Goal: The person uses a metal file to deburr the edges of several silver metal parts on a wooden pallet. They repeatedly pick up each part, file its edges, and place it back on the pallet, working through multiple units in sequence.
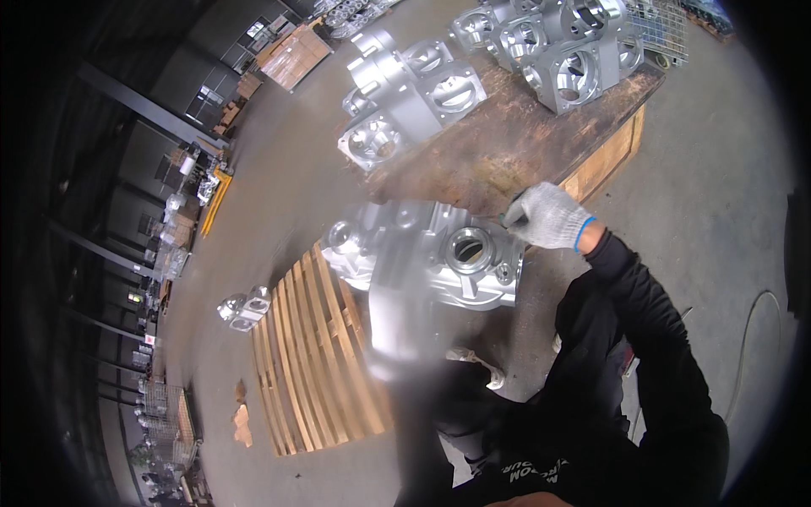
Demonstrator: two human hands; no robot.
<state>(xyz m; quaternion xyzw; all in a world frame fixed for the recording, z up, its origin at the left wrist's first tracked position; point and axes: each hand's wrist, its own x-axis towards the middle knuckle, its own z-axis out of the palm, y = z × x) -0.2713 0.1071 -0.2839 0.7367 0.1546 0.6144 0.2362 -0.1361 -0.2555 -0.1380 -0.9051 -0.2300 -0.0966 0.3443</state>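
A large silver metal casting (486, 287) with a round, ringed bore lies in front of me at the near end of a brown-topped wooden bench. My right hand (549, 218), in a grey knit glove with a blue cuff, is at the casting's right end. Its fingers are curled closed, and a small dark bit shows at the fingertips, too little to name. A smeared pale grey shape, my left hand (401, 313) in its glove, passes close in front of the casting's middle. Motion blur hides its fingers and any contact.
More silver castings (405, 101) stand farther along the wooden bench (507, 165), with others (574, 72) behind to the right. A slatted pallet (312, 355) lies to the left, beside a small casting (245, 308) and torn cardboard (242, 425). A cable (743, 355) curves across the floor at right.
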